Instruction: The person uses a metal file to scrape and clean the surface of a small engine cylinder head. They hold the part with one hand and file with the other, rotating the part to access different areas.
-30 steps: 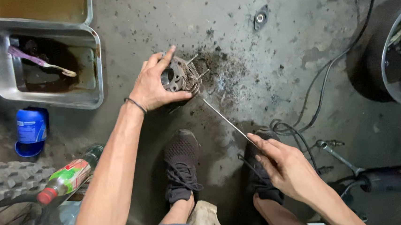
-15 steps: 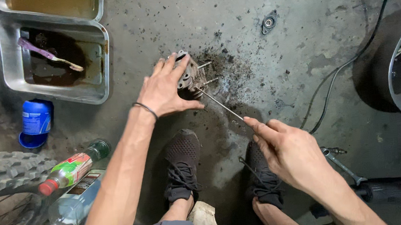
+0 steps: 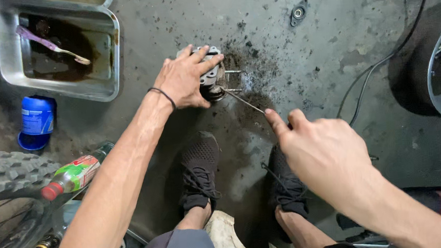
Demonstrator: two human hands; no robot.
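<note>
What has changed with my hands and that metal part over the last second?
The right hand has slid up the thin rod toward the metal part. The left hand has spread flatter over the part. Both grips hold; part, tray and bottle stayed put.

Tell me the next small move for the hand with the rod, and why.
Probably work the thin metal rod further into the round metal part: the right hand aims its tip there, the left hand pins the part down, and black grit lies scattered alongside.

One head-worn camera looks steeply down from close above, over the person's arms and shoes, onto the stained concrete floor in front.
</note>
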